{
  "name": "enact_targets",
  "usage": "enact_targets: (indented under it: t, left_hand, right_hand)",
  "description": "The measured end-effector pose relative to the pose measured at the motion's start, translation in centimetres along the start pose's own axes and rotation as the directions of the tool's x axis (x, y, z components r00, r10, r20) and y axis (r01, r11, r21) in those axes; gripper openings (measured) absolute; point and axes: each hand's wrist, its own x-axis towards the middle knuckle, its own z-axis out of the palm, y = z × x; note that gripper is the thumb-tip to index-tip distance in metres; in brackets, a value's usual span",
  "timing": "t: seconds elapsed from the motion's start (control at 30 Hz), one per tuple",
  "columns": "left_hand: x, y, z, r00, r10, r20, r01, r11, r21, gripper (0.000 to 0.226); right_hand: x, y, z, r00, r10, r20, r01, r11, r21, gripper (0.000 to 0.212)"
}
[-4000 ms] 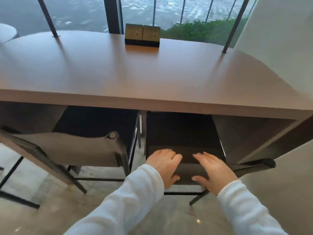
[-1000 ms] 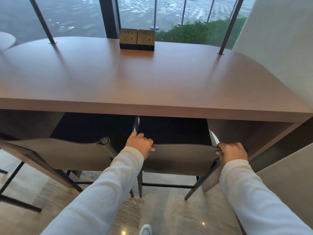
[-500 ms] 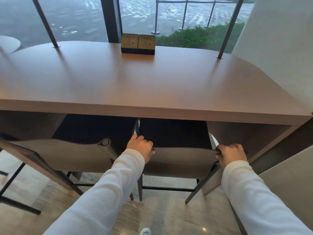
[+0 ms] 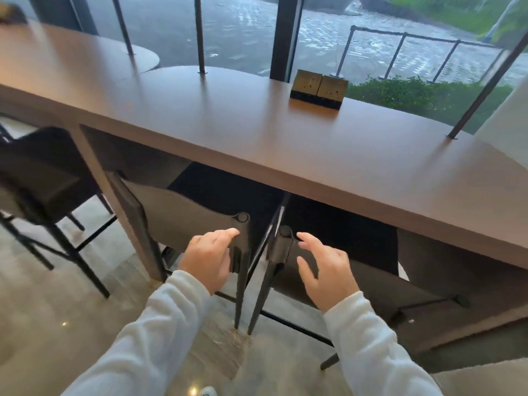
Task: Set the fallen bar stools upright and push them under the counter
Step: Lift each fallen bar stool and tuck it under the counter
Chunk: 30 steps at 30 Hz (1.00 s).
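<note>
Two grey bar stools stand upright side by side, their dark seats tucked under the brown counter (image 4: 285,138). The left stool (image 4: 183,212) and the right stool (image 4: 371,281) nearly touch at their black legs. My left hand (image 4: 208,258) lies with loose fingers against the right end of the left stool's backrest. My right hand (image 4: 325,270) hovers just in front of the left end of the right stool's backrest, fingers spread and holding nothing.
A third dark stool (image 4: 43,172) stands at the far left beyond the counter's support panel (image 4: 120,201). A brass socket box (image 4: 318,88) and thin metal rods (image 4: 200,35) rise from the countertop by the window. A white wall (image 4: 508,115) closes the right side.
Both hands let go of the two ends of the right stool's backrest and moved to the gap between the stools. My view swung left and lifted.
</note>
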Motion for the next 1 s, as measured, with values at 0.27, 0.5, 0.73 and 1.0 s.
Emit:
enact_targets:
  t: [0.27, 0.5, 0.73, 1.0]
  left_hand:
    - [-5.1, -10.2, -9.3, 0.886, -0.463, 0.007, 0.38, 0.718, -0.583, 0.047]
    - [-10.9, -21.5, -18.9, 0.776, -0.631, 0.012, 0.364, 0.432, -0.825, 0.048]
    - [-15.5, -32.2, -25.8, 0.665, -0.746, 0.001, 0.342, 0.304, -0.889, 0.052]
    - [-15.9, -43.4, -29.2, 0.545, -0.839, 0.015, 0.339, 0.204, -0.918, 0.037]
  right_hand:
    - [3.7, -14.5, 8.0, 0.966, -0.039, 0.254, -0.091, 0.873, 0.479, 0.065]
    - [5.9, -29.1, 16.8, 0.942, -0.086, 0.325, -0.193, 0.654, 0.732, 0.065]
    - [8.2, -40.1, 23.8, 0.91, -0.15, 0.387, -0.245, 0.559, 0.792, 0.064]
    - [14.1, -47.8, 32.3, 0.865, -0.107, 0.49, -0.4, 0.444, 0.802, 0.052]
